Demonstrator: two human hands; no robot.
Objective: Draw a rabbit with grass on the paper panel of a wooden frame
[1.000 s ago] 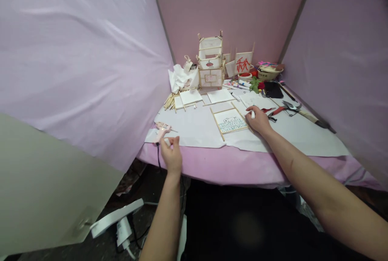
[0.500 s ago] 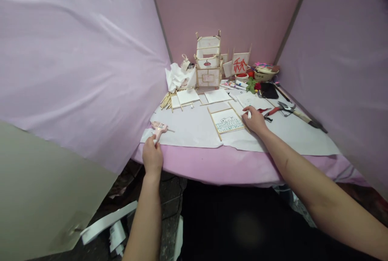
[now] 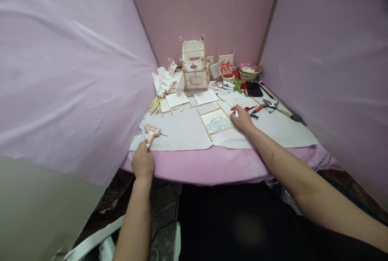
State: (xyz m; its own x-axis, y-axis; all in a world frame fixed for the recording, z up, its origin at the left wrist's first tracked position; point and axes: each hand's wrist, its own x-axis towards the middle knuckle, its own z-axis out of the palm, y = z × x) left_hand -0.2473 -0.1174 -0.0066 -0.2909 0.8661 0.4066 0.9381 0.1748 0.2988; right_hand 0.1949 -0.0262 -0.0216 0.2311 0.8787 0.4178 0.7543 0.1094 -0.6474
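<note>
My left hand [image 3: 142,160] is closed at the handle of a pink hot glue gun [image 3: 153,131], which lies at the table's front left with its nozzle toward the right. Beside a picture panel [image 3: 217,122] my right hand [image 3: 241,118] is closed on a short white cylinder [image 3: 237,113], too small to tell its kind. The panel is white with wooden sticks along its edges and bears a drawn animal over blue-green strokes. Its right edge is close to my right hand; I cannot tell whether they touch.
Behind stands a tiered stick-and-paper structure [image 3: 195,79]. Two white panels [image 3: 207,97] and a bundle of sticks [image 3: 156,105] lie before it. Red-handled pliers [image 3: 260,108], a black phone-like slab [image 3: 254,89] and a filled bowl [image 3: 249,76] are at right. Pink cloth walls enclose the table.
The view has turned to the right, so everything on the table appears farther left. Both hands keep the same grip and place.
</note>
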